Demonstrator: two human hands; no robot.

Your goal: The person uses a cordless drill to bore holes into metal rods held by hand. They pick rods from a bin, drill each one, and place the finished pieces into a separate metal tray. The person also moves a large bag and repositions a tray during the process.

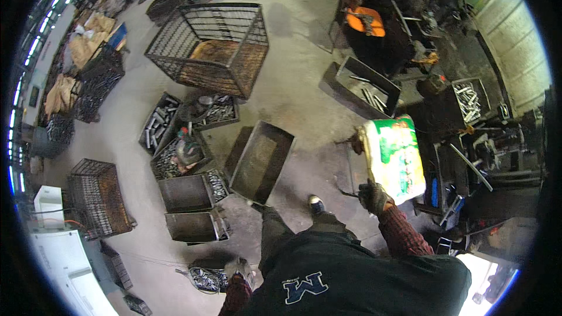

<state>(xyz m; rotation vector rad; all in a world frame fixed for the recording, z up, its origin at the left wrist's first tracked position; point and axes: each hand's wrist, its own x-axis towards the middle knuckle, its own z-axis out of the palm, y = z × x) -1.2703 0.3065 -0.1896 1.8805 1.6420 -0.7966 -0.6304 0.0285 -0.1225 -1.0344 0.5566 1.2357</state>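
Observation:
My right hand [373, 195], in a dark work glove, reaches out to the right and grips the near corner of a green and white sack [397, 155] lying over a stool or stand. My left hand [239, 268], also gloved, hangs low at my left side above a small bin of metal parts [206, 280]; what its fingers do is hard to make out, and nothing shows in it. My foot [317, 203] steps forward onto the concrete floor. An empty rusty steel tray [261, 161] lies just ahead of my legs.
A large wire cage [212, 47] stands ahead. Several steel bins of metal parts [175, 134] crowd the left. A smaller wire cage [96, 198] sits at lower left. Dark workbenches and machines [462, 117] line the right. An orange seat [365, 21] is far ahead.

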